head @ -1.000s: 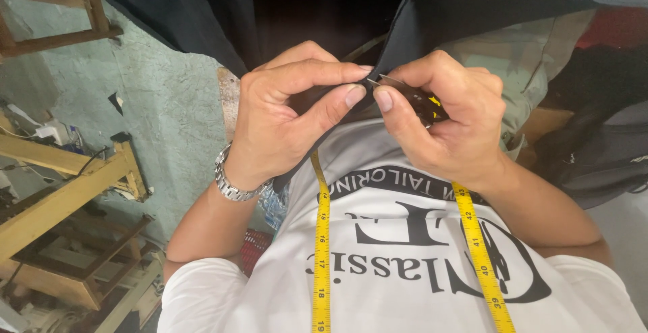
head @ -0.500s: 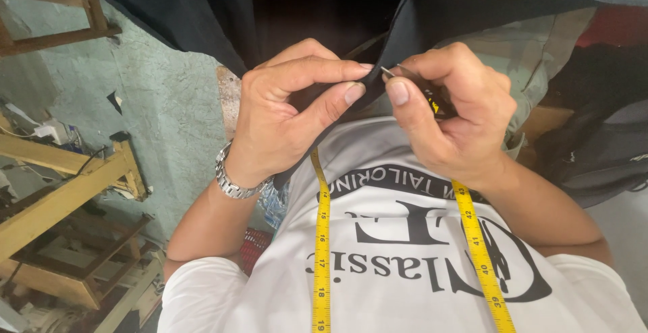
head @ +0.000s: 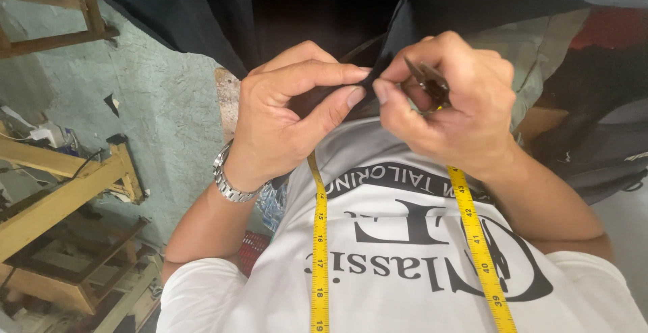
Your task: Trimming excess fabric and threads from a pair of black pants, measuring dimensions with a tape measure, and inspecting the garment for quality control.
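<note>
My left hand (head: 290, 114) pinches an edge of dark fabric (head: 432, 6) between thumb and forefinger, close to my chest. My right hand (head: 452, 103) meets it from the right, thumb and fingertip on the same fabric edge, with small dark thread snips (head: 426, 80) held in the palm, their tips pointing up and left. A metal wristwatch (head: 229, 181) is on my left wrist. A yellow tape measure (head: 318, 238) hangs around my neck over my white printed shirt (head: 405, 265).
Dark cloth (head: 175, 9) hangs across the top of the view. Wooden frames and benches (head: 61, 198) stand at the left on a greenish concrete floor (head: 162, 124). More dark and grey fabric (head: 594, 157) lies at the right.
My right hand has turned and lifted a little, so the snips' tips now stick up above my fingers. My left hand keeps its pinch on the fabric edge.
</note>
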